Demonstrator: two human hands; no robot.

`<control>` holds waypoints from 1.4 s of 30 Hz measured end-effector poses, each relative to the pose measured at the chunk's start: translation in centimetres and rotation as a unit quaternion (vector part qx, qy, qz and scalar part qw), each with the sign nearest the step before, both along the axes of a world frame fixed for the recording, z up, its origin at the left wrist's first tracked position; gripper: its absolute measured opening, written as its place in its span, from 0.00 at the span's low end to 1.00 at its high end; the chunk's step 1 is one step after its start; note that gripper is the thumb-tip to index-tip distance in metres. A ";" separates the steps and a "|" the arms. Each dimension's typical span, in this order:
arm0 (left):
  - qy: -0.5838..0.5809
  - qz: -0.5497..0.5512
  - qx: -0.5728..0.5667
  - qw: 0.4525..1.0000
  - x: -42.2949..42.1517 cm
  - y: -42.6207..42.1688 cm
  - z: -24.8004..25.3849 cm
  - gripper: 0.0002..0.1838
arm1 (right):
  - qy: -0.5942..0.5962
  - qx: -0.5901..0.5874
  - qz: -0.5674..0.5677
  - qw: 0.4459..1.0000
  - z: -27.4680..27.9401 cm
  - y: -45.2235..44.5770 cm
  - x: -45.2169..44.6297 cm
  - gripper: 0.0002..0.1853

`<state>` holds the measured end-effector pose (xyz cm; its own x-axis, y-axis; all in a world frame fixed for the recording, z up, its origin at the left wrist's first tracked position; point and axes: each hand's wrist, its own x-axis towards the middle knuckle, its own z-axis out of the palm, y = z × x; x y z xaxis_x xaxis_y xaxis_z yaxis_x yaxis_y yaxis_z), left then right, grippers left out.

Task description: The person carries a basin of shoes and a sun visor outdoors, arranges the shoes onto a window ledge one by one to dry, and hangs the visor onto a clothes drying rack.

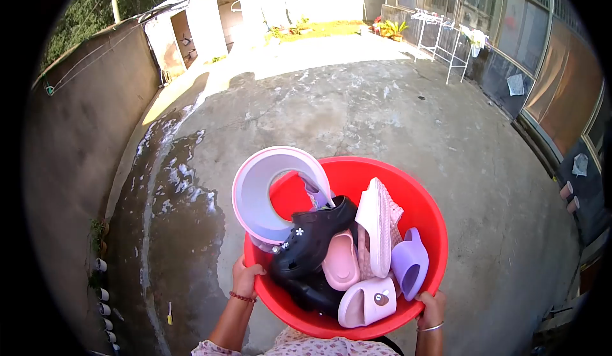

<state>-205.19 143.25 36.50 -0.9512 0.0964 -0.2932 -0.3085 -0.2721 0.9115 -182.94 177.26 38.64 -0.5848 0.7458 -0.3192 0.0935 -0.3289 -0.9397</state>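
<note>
A red plastic basin is held in front of my body by both hands. My left hand grips its left rim, with the thumb over the edge. At the lower right, my right hand is closed around the rim. Inside lie black clogs, one with a white flower charm, a pink slipper, a pale pink slipper standing on its side, a light pink slide with a brown badge and a purple slipper. A whitish hollow, pail-like thing with a pink rim leans over the basin's left edge.
Wet concrete with foam lies to the left, where a small yellow-ended brush rests. A wall bounds the left, with small white pots along it. A drying rack stands far right, before a windowed building.
</note>
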 end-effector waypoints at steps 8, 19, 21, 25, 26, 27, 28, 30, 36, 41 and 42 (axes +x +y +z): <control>-0.026 -0.047 0.021 0.998 -21.7 15.5 -0.2 0.21 | -0.004 0.010 -0.075 0.997 3.0 11.1 -18.4 0.12; -0.001 -0.026 0.016 1.000 -50.7 32.7 -0.1 0.18 | -0.042 -0.024 0.011 0.999 2.1 33.1 -49.6 0.08; -0.001 -0.011 0.019 1.000 -55.0 34.6 0.6 0.18 | -0.047 -0.037 0.015 0.998 2.6 35.0 -54.7 0.08; 0.008 0.006 0.012 1.000 -67.0 42.7 0.8 0.19 | -0.045 -0.020 0.030 0.998 2.0 43.7 -67.4 0.08; 0.007 0.006 0.009 1.000 -69.6 44.6 0.5 0.19 | -0.047 -0.018 0.027 0.998 1.4 45.3 -69.8 0.08; 0.012 -0.001 0.033 0.999 -72.0 44.2 -0.2 0.19 | -0.051 -0.026 0.014 0.998 0.6 43.5 -70.9 0.08; 0.011 -0.033 0.031 0.999 -75.6 47.1 -0.4 0.18 | -0.044 -0.026 0.002 0.999 0.8 46.1 -73.6 0.08; -0.002 -0.060 0.035 0.998 -81.4 53.2 -0.1 0.18 | -0.049 -0.017 -0.021 0.998 1.4 51.2 -77.7 0.08; -0.004 -0.122 0.056 0.991 -96.2 68.8 -0.2 0.18 | -0.055 0.000 -0.099 0.994 3.2 62.6 -87.8 0.08; -0.010 -0.129 0.080 0.988 -107.2 82.3 -1.1 0.18 | -0.065 0.005 -0.121 0.991 3.0 75.0 -98.5 0.08; -0.009 -0.121 0.058 0.991 -109.6 84.8 -1.6 0.18 | -0.059 0.008 -0.117 0.991 2.6 78.1 -101.1 0.08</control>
<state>-314.75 228.05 34.93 -0.8911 0.3549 -0.2830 -0.3931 -0.2917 0.8720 -284.02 255.32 41.29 -0.3547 0.8621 -0.3618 0.1258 -0.3395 -0.9322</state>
